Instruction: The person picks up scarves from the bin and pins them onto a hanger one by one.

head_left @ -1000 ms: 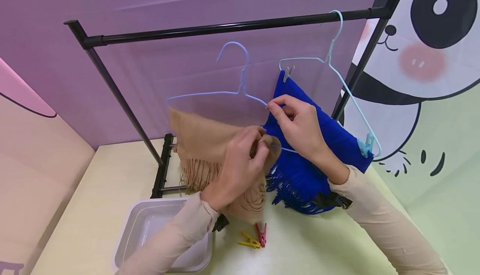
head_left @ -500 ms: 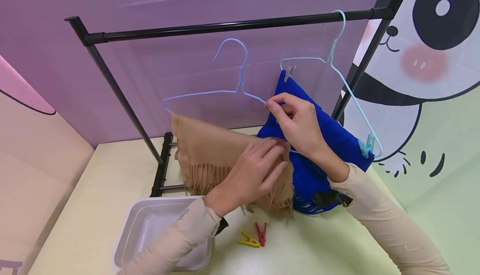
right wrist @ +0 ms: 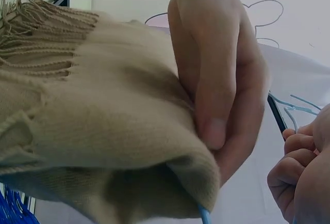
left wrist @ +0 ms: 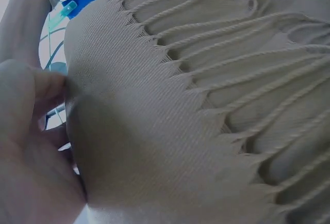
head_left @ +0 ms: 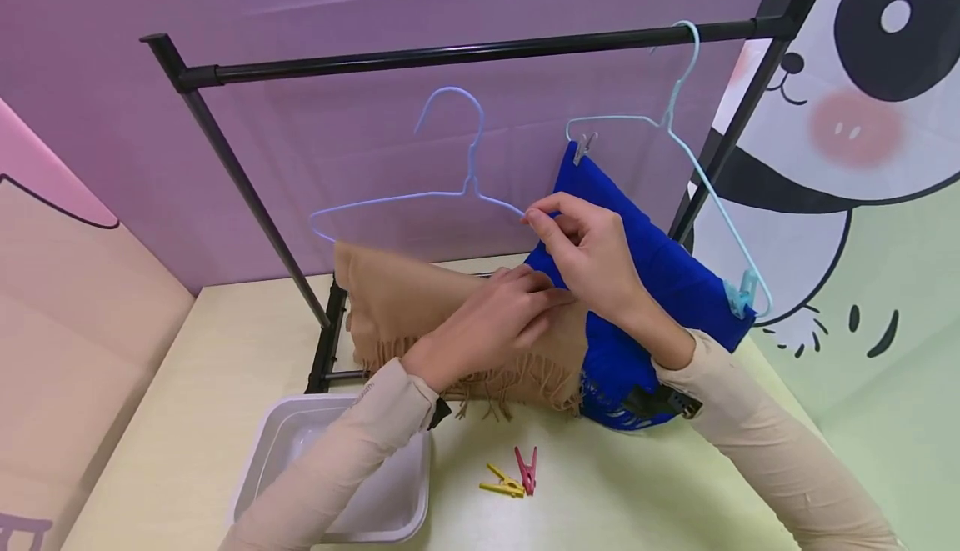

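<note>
My right hand (head_left: 592, 255) pinches the right shoulder of a lilac wire hanger (head_left: 471, 169) between thumb and fingertips. The hanger's hook is below the rail and off it. A tan fringed scarf (head_left: 397, 293) is draped over the hanger's lower bar, fringe hanging down. My left hand (head_left: 480, 326) holds the scarf's folded top edge near its right end, thumb on the cloth and fingers behind, as the left wrist view shows. In the right wrist view the left thumb (right wrist: 214, 126) lies along that fold, with a bit of bar (right wrist: 204, 214) poking out below.
A black rail (head_left: 450, 56) spans the rack. On its right hangs a light blue hanger (head_left: 705, 180) with a blue scarf (head_left: 645, 263) held by a grey clip (head_left: 582, 149) and a light blue clip (head_left: 741, 293). Yellow (head_left: 504, 484) and red clothespins (head_left: 527, 472) lie by a white basin (head_left: 420, 501).
My left hand has moved along the scarf's fold toward the right, and the scarf's right end is spread flatter along the bar. The lilac hanger has shifted slightly left.
</note>
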Motion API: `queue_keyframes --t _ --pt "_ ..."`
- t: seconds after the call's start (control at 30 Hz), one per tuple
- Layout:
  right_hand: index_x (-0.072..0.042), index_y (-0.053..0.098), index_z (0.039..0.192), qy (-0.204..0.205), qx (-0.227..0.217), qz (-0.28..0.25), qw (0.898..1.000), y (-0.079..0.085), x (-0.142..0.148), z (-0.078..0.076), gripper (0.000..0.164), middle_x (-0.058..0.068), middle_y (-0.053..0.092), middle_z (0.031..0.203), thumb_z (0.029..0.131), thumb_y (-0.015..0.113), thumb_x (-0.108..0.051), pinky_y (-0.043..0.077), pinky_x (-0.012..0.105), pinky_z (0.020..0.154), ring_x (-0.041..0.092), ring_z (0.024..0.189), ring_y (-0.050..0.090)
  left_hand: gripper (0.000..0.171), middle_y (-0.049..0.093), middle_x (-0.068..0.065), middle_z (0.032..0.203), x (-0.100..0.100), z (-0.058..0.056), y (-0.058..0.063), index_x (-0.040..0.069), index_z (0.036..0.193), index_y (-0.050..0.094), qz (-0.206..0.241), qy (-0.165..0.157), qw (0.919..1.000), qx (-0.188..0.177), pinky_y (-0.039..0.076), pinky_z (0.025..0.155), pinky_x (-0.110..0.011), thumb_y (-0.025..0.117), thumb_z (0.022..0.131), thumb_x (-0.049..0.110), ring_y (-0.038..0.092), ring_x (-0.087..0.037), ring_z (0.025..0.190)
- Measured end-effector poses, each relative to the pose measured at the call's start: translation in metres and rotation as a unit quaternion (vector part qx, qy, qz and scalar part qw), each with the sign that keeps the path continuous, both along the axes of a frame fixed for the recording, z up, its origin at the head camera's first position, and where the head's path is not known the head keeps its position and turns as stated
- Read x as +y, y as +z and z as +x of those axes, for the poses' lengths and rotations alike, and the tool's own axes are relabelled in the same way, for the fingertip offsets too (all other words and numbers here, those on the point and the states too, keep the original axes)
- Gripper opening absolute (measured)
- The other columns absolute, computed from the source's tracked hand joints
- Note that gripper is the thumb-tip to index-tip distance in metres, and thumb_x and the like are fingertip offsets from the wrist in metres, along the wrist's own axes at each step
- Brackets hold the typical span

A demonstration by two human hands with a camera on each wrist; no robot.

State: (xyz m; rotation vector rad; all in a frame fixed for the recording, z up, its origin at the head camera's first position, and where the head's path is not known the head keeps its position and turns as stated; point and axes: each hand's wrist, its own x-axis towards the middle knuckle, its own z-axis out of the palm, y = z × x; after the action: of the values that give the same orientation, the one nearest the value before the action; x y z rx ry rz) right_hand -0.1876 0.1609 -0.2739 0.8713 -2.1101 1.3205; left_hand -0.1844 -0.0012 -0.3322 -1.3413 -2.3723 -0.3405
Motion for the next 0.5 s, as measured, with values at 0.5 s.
queue_keyframes --t 0.5 --pt "-0.006 0.072 0.102 0.015 0.005 -0.008 1.0 -0.001 -0.002 0.0 0.014 -0.004 0.046 0.05 0.101 0.059 -0.011 0.025 0.026 0.039 0.013 0.04 0.036 0.013 0.066 0.002 0.085 0.02 -0.003 0.01 0.013 0.098 0.073 -0.003 0.047 0.9947 0.092 0.045 0.074 -0.031 0.06 0.099 0.014 0.062 -0.015 0.081"
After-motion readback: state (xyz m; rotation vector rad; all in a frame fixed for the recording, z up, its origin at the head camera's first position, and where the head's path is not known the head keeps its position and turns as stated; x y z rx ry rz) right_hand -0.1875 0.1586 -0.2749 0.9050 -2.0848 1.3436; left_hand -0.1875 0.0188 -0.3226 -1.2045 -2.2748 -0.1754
